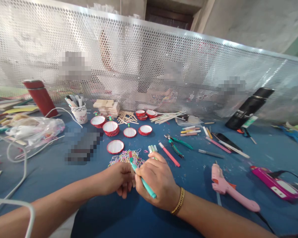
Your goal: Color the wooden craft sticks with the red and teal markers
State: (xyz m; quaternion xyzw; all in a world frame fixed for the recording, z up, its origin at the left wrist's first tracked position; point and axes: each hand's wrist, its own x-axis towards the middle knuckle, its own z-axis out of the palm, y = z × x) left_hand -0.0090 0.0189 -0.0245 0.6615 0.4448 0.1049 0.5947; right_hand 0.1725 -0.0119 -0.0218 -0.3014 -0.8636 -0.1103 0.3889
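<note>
My right hand (pixel 157 181) is closed around a teal marker (pixel 147 186), its tip angled up and left. My left hand (pixel 121 177) pinches a small flat stick (pixel 133 170) whose upper end looks red and green; the marker tip touches or nearly touches it. Just beyond my hands lies a pile of colourful rubber bands (pixel 119 158). A round red-rimmed white disc (pixel 115 146) rests behind the pile, and short green markers (pixel 152 148) lie to its right.
Stacked red-rimmed discs (pixel 110 128), wooden sticks (pixel 127 117) and a cup of markers (pixel 78 112) stand farther back. Right are a pink marker (pixel 169 154), green pliers (pixel 175 147), a pink glue gun (pixel 228 188) and a magenta power strip (pixel 275 183). White cable (pixel 24 165) loops at left.
</note>
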